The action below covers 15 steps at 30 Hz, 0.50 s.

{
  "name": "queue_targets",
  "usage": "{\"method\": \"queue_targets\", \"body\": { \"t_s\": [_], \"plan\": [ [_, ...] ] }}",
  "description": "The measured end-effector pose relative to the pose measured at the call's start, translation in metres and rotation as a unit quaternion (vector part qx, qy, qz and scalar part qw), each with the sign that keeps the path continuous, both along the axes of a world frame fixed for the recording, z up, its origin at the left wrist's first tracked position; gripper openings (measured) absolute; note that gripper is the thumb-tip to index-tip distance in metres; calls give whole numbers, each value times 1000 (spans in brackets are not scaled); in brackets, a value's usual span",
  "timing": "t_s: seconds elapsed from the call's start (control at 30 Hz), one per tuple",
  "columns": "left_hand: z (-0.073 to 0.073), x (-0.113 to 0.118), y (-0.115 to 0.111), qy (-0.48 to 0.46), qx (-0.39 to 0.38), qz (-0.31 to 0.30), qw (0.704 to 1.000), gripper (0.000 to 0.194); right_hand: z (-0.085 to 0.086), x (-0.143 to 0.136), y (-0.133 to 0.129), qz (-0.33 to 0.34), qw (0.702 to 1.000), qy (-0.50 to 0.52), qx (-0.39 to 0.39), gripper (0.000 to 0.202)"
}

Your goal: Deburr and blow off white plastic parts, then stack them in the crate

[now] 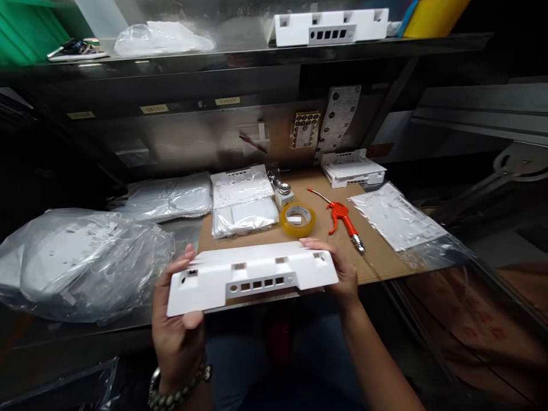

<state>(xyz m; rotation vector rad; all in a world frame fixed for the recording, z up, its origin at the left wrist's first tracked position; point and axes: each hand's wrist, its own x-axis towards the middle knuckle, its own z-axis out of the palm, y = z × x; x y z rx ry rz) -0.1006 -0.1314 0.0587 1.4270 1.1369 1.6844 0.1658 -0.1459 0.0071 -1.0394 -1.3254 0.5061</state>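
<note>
A white plastic router housing point(261, 265) is held up above the front edge of the bench, its row of square port openings facing me. My left hand point(175, 319) grips its left end, the thumb across the front lower corner and the fingers behind. At the right end, my right hand point(342, 274) is closed round the corner, with fingers along the top edge. Just beyond the housing lie a roll of yellow tape point(297, 221) and a red air blow gun point(341, 214). Neither hand touches them.
Bagged white parts point(85, 257) fill the left side. Wrapped white panels point(244, 200) and a small bottle point(283, 196) stand mid-bench. More housings point(353, 168) and a flat panel point(398, 217) lie right. A metal shelf point(240, 61) overhangs the back, carrying another housing point(331, 28).
</note>
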Motion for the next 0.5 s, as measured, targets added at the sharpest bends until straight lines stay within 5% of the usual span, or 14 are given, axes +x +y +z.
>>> {"method": "queue_targets", "body": {
  "t_s": [0.33, 0.5],
  "plan": [
    [-6, 12, -2, 25, 21, -97, 995, 71, -19, 20, -4, -26, 999, 24, 16, 28],
    [-10, 12, 8, -203, -84, -109, 969, 65, -20, 22, -13, -59, 992, -20, 110, 23]
  ]
}}
